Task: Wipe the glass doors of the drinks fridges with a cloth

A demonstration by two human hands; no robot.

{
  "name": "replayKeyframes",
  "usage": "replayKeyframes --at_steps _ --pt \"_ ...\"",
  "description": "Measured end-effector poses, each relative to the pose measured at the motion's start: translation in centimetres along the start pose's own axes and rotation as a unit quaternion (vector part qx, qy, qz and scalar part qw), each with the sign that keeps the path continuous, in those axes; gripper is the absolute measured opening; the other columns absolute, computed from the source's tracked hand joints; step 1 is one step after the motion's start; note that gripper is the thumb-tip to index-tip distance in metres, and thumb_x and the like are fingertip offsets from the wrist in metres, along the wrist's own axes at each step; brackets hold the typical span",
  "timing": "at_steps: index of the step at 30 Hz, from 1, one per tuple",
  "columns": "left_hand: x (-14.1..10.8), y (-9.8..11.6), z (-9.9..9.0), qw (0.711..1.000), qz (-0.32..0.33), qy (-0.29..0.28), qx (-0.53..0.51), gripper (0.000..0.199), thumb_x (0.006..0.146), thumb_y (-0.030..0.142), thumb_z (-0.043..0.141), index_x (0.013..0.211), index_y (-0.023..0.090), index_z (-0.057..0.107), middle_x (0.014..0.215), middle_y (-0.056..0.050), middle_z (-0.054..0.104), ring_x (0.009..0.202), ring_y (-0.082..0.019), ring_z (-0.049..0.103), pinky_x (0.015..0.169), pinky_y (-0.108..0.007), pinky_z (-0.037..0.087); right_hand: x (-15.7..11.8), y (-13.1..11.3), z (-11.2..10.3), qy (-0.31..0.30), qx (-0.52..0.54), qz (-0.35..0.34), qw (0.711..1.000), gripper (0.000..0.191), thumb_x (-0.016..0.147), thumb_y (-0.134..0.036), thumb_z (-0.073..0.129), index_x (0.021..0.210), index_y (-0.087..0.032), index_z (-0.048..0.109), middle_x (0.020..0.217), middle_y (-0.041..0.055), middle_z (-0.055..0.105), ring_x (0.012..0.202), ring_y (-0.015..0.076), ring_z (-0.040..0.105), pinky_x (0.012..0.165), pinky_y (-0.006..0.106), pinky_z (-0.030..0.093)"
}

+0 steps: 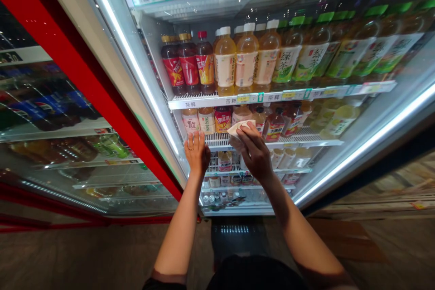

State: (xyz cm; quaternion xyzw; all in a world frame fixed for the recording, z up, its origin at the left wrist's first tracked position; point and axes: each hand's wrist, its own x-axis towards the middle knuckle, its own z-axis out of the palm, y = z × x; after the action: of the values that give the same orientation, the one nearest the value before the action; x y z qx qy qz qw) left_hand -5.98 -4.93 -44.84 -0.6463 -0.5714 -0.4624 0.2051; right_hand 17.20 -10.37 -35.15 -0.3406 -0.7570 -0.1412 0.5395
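Head: right fingers [246, 133] clasp 1 cloth [240, 127]; empty left fingers [190, 140] extend near shelf edge [220, 145].

Cream cloth [234, 130] (seemingly plain), red frame [100, 93], green caps [325, 17]

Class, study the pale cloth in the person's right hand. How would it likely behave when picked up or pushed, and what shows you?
The pale cloth is probably floppy, as it looks thin and folded at the right hand. It is likely light, having little visible bulk. Pushed at one edge, it may well crumple, since no stiff frame shows.
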Motion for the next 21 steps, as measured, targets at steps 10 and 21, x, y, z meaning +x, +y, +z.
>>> replayKeyframes --at_steps 10,21 --pt "0.1 0.0 -0.2 1.0 0.008 -0.003 -0.007 0.057 0.097 0.021 0.061 0.154 0.022 0.064 0.164 -0.016 0.06 0.163 -0.035 0.042 0.135 -0.061 0.028 0.7 -1.3 0.8 -0.049 -0.005 -0.011 0.999 0.065 0.107 -0.01 0.049 0.17 -0.028 0.042 0.152 0.0099 0.067 0.159 0.0311 0.049 0.129 0.05 0.051" --pt "0.2 0.2 -0.5 0.999 -0.006 -0.03 -0.035 0.059 0.095 0.019 0.063 0.154 0.024 0.064 0.163 -0.015 0.061 0.164 -0.036 0.041 0.135 -0.064 0.027 1.2 -2.0 1.4 -0.045 0.007 0.019 0.999 0.068 0.108 -0.011 0.048 0.172 -0.029 0.037 0.16 0.0119 0.06 0.163 0.0351 0.042 0.131 0.057 0.048"
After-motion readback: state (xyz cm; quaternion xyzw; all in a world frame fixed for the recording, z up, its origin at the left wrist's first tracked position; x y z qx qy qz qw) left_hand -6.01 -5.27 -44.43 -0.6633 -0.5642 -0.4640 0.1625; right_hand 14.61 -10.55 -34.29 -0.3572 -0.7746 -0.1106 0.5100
